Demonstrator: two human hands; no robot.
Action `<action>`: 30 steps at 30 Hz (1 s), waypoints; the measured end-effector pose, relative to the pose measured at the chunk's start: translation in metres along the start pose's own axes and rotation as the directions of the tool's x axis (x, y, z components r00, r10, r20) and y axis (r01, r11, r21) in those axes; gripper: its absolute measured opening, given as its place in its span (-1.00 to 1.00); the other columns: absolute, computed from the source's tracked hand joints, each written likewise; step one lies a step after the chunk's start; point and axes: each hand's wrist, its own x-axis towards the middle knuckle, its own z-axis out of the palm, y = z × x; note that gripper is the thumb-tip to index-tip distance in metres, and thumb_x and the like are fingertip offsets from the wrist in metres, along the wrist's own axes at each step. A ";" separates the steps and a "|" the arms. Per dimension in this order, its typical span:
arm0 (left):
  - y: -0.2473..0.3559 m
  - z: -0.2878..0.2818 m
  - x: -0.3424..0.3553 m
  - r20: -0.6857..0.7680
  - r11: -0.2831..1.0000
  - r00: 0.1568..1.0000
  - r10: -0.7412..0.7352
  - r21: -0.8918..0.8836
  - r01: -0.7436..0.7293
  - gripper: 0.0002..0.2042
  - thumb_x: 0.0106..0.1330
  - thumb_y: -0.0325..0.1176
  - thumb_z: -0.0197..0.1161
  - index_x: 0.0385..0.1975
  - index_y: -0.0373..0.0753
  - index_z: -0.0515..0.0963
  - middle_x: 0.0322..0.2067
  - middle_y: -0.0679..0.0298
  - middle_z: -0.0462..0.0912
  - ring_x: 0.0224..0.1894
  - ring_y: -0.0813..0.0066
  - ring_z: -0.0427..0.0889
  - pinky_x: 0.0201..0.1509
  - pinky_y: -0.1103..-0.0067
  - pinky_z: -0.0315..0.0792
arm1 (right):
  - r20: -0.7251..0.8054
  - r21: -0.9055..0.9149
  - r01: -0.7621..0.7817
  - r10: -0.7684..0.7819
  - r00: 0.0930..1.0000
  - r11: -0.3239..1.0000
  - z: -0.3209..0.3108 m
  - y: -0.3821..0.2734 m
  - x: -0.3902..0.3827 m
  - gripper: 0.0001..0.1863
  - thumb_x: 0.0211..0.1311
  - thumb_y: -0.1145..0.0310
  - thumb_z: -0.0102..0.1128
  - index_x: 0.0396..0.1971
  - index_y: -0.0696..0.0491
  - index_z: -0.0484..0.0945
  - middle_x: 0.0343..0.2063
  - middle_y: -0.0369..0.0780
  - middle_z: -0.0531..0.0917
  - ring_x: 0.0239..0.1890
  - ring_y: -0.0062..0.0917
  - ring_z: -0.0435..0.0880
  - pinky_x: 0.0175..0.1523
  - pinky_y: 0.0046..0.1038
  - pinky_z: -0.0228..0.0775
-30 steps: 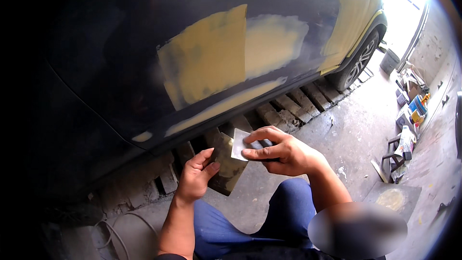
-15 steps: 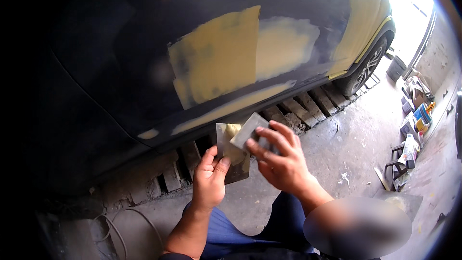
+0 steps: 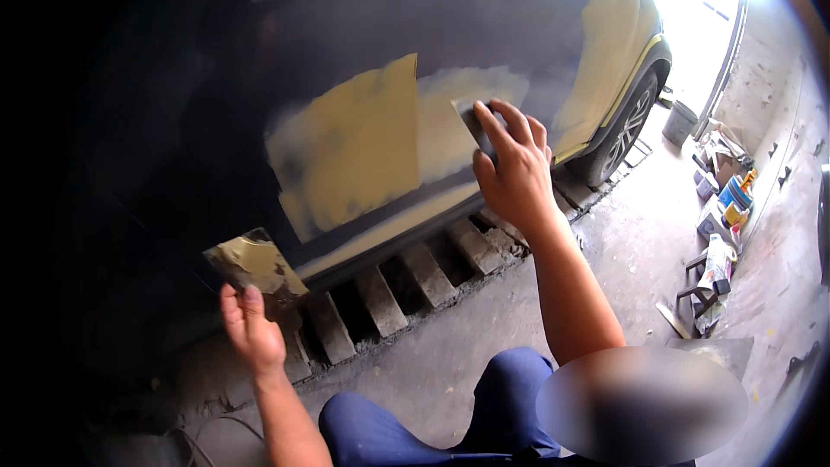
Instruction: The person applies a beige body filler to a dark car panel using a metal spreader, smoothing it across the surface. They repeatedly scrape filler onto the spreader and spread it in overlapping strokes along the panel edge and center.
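Note:
My left hand (image 3: pixel 255 333) grips the lower edge of a flat metal plate (image 3: pixel 285 272) bearing a smeared mound of yellow putty (image 3: pixel 246 255), low at the left beside the car. My right hand (image 3: pixel 517 173) is closed on a grey spreader (image 3: pixel 469 121) at the right part of the pale putty patch (image 3: pixel 445 151) on the dark car door (image 3: pixel 337 9); I cannot tell whether it touches the panel. A squarer yellow patch (image 3: pixel 341 147) lies left of it, with a long pale strip below.
A wheel (image 3: pixel 624 130) stands at the right near slatted concrete blocks (image 3: pixel 428 272). Along the right wall (image 3: pixel 769 78) are a grey bucket (image 3: pixel 679 125), several cans (image 3: pixel 733 196) and a low black stool (image 3: pixel 700 290). A hose (image 3: pixel 207 437) lies at bottom left. My knees (image 3: pixel 510 389) are below.
My hands have moved apart: the left went down and leftward with the plate, the right lifted the spreader away from the plate up to the door's pale patch. The view has shifted slightly.

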 end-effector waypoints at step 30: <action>-0.016 0.011 0.040 0.148 0.984 0.989 0.013 -0.176 0.013 -0.75 0.46 -0.43 0.07 0.08 -0.27 0.44 0.04 0.26 0.55 0.10 0.50 0.49 0.25 0.51 0.30 | -0.087 -0.146 0.068 -0.081 0.993 0.987 0.012 -0.023 0.047 -0.36 0.03 0.43 0.17 0.23 -0.09 0.41 0.23 -0.20 0.36 0.26 -0.14 0.24 0.22 -0.05 0.18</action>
